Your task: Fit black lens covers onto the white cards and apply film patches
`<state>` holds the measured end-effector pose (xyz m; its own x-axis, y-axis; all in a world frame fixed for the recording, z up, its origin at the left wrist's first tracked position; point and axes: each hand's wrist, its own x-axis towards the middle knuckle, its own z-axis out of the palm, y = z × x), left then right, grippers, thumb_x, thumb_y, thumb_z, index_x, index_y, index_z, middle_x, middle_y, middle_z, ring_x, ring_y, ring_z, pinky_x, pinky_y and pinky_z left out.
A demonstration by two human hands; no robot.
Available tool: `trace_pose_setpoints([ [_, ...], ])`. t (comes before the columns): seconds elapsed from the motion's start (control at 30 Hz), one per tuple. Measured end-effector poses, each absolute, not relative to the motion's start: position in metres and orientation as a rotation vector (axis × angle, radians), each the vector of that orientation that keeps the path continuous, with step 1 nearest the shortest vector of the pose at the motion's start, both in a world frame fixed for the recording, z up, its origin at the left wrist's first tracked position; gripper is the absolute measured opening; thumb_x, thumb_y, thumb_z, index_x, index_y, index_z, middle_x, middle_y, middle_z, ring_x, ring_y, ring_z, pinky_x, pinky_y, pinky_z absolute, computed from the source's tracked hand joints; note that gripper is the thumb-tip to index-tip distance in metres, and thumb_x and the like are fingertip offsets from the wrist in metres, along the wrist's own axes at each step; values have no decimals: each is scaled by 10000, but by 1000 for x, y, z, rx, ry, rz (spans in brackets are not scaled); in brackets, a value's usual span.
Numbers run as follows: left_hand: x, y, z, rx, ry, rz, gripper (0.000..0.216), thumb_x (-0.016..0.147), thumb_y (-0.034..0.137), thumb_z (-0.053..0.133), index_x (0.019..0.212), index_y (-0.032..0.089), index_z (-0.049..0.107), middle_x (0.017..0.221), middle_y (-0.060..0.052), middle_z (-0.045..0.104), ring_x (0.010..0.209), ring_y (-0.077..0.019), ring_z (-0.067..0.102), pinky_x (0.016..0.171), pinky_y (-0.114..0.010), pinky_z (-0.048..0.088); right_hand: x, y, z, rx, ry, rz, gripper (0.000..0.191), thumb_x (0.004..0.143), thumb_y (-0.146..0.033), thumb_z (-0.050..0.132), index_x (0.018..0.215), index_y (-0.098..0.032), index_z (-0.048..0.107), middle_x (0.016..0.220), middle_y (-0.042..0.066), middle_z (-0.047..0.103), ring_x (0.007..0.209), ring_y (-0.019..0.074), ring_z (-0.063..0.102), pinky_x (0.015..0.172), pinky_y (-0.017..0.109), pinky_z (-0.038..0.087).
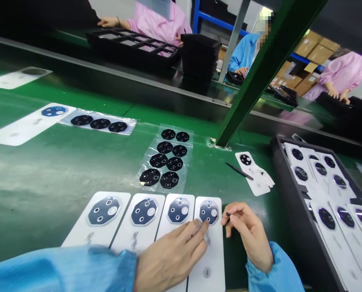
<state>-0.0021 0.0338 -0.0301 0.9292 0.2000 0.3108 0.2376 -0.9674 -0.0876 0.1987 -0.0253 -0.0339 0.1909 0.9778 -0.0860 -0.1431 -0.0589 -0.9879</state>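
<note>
In front of me several white phone back panels lie in a row, each with a dark octagonal camera plate with round holes at its far end. Across the two rightmost panels rests my left hand, palm down with fingers stretched; its fingertips reach the lower edge of the rightmost camera plate. Just right of that plate, my right hand pinches a small dark thing between thumb and fingers; most of it is hidden. Beyond the row, several black octagonal film pieces sit on a clear sheet.
Black tweezers lie on another white panel. At right stands a black tray of finished-looking panels. A green post rises from the bench. More film pieces lie left. Co-workers in pink and blue sit opposite.
</note>
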Motion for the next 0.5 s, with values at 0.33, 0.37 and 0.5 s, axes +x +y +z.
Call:
trace_pose_setpoints([
  [0.33, 0, 34, -33, -3039, -383, -435, 163, 847, 127, 431, 961, 144, 546, 1176, -69, 596, 1050, -226, 517, 859, -352, 380, 197, -27, -31, -1409, -862, 1222, 147, 815, -325, 619, 893, -202, 601, 698, 12, 591, 562, 114, 562, 467, 218, 438],
  [0.37, 0, 34, -33, -3039, -378, -431, 160, 841, 131, 443, 962, 143, 546, 1181, -69, 594, 1052, -228, 516, 860, -354, 377, 198, -26, -30, -1465, -865, 1224, 163, 817, -344, 611, 872, -191, 603, 654, 7, 589, 521, 106, 540, 466, 225, 429],
  [0.5, -1, 33, -34, -3029, -375, -421, 164, 836, 130, 458, 973, 140, 546, 1195, -78, 585, 1044, -224, 519, 879, -353, 361, 198, -21, -25, -1624, -1110, 1009, 136, 820, -315, 595, 775, -193, 634, 739, 18, 545, 630, 128, 520, 549, 254, 419],
])
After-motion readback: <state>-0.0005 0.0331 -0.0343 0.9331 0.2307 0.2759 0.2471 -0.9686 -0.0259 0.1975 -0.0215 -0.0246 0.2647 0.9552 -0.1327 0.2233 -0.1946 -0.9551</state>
